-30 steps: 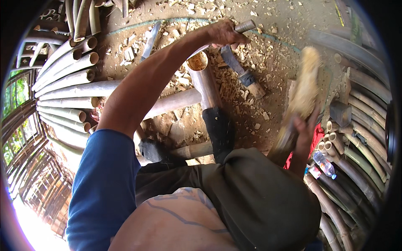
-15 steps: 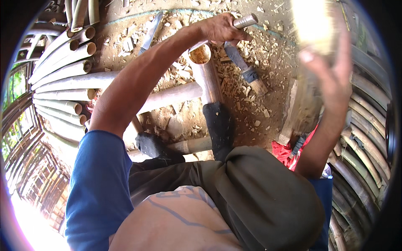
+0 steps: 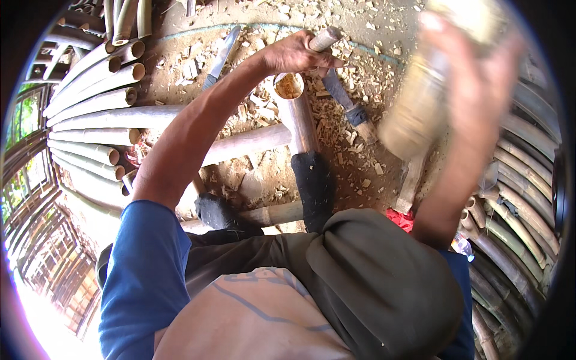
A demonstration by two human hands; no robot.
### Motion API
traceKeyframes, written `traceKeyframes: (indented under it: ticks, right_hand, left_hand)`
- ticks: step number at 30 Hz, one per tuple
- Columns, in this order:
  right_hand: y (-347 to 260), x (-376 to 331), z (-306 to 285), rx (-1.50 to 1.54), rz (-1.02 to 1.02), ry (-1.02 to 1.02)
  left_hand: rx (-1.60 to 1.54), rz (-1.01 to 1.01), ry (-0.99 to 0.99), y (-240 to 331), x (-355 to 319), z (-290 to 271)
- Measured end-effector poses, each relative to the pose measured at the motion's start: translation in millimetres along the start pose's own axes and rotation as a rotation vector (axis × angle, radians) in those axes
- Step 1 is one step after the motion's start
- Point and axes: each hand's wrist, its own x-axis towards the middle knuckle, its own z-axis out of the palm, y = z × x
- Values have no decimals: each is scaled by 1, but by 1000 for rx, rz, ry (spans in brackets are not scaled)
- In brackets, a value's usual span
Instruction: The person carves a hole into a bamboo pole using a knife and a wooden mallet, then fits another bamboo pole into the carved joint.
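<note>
My left hand (image 3: 294,54) is closed around a chisel handle (image 3: 324,39), its tip set at the open end of the bamboo pole (image 3: 298,114) pinned under my foot (image 3: 313,183). My right hand (image 3: 474,90) grips a raised wooden mallet (image 3: 420,114). I must strike squarely on the handle end, keeping the tool steady.

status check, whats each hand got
Left hand grips chisel handle at bamboo pole end. Right hand raised with wooden mallet, blurred. Foot on pole.
</note>
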Motion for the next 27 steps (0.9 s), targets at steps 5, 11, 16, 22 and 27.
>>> traceKeyframes:
  ticks: [5, 11, 16, 22, 27]
  right_hand:
    - [31, -3, 52, 12, 169, -518]
    - [45, -67, -9, 452, 498, -138]
    - [70, -152, -50, 774, 938, 168]
    - [78, -200, -63, 471, 1015, 116]
    - [45, -157, -63, 333, 721, 216]
  left_hand:
    - [-36, -41, 96, 0, -34, -2]
    - [617, 40, 309, 12, -24, 101]
    - [697, -1, 516, 24, -9, 163]
    - [788, -175, 633, -1, 8, 155]
    - [736, -364, 614, 4, 19, 132]
